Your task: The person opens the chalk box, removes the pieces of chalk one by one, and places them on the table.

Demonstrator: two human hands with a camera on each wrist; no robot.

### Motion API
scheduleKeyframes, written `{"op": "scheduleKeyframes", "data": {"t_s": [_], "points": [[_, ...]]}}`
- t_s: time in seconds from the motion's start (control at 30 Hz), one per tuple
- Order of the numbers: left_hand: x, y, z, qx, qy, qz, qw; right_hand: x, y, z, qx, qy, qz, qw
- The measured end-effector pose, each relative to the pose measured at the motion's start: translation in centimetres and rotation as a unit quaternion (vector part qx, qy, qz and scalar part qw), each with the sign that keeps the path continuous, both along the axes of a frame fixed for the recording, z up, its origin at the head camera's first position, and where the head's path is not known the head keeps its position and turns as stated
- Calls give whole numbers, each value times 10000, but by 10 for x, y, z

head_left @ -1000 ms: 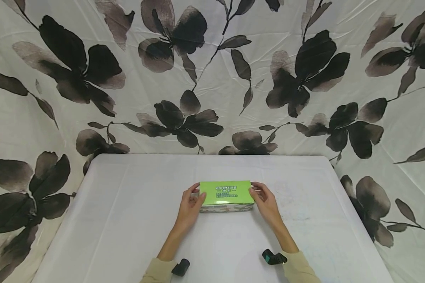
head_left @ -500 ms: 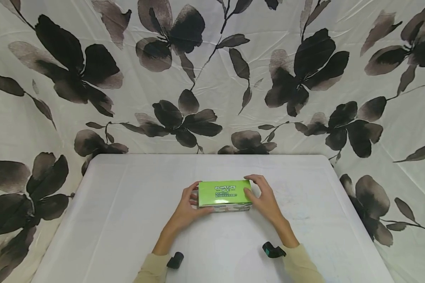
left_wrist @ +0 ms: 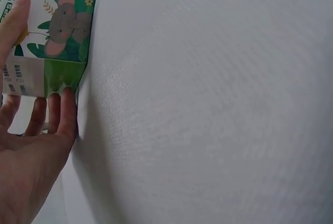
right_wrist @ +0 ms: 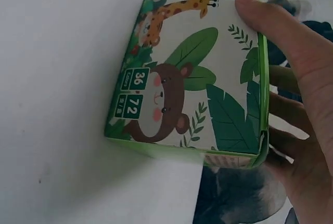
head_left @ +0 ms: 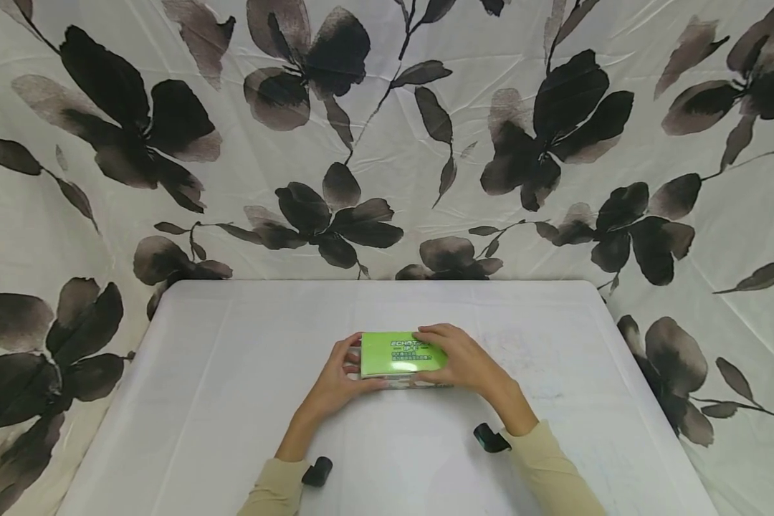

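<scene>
A green cardboard box [head_left: 393, 355] lies on the white table, its lettered top facing up. Cartoon animals and leaves cover its long front side, printed "36" and "72" in the right wrist view. My left hand [head_left: 338, 376] holds the left end, the thumb on the front and the fingertips at the end panel. Over the right part of the top reaches my right hand [head_left: 467, 358], gripping the box with its thumb on the animal side [right_wrist: 197, 78] and its fingers across the top toward the back. That hand hides the box's right end in the head view.
The white table [head_left: 245, 322] extends around the box on all sides. Behind it hangs a pale cloth [head_left: 451, 43] with dark flowers. A black wrist camera [head_left: 317, 471] sits at the left sleeve, another black camera [head_left: 491, 437] at the right.
My right hand has moved left from the box's right end onto its top and front. My left thumb has slid down from the top edge to the front side. The box has barely shifted.
</scene>
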State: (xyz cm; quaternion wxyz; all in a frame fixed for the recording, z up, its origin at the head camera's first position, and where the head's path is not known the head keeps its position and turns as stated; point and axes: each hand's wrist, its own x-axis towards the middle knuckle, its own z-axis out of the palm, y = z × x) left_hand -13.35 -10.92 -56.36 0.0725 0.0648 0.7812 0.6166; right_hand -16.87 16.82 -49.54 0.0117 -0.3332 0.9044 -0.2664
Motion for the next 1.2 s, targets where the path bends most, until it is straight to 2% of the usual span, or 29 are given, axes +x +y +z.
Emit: {"op": "scheduleKeyframes", "data": {"t_s": [0.3, 0.47, 0.63, 0.83, 1.03, 1.1, 1.2], "points": [[-2, 0, 1, -150, 15, 44, 9999, -11, -2, 17, 639, 200, 370, 9971], [-2, 2, 0, -254, 15, 90, 9996, -20, -1, 23, 702, -169, 535, 9960], [-3, 1, 0, -298, 24, 139, 9995, -25, -4, 32, 557, -805, 627, 9932], [-3, 0, 1, -233, -15, 100, 9997, -32, -3, 36, 478, -945, 724, 9917], [-1, -1, 1, -271, -113, 104, 9995, -34, 3, 34, 219, -1497, 577, 9868], [-1, -1, 1, -261, -141, 131, 9995, -32, 7, 31, 0, -1621, 440, 9858], [0, 0, 2, -237, -170, 144, 9995, -27, 16, 23, -614, -1640, 126, 9845]]}}
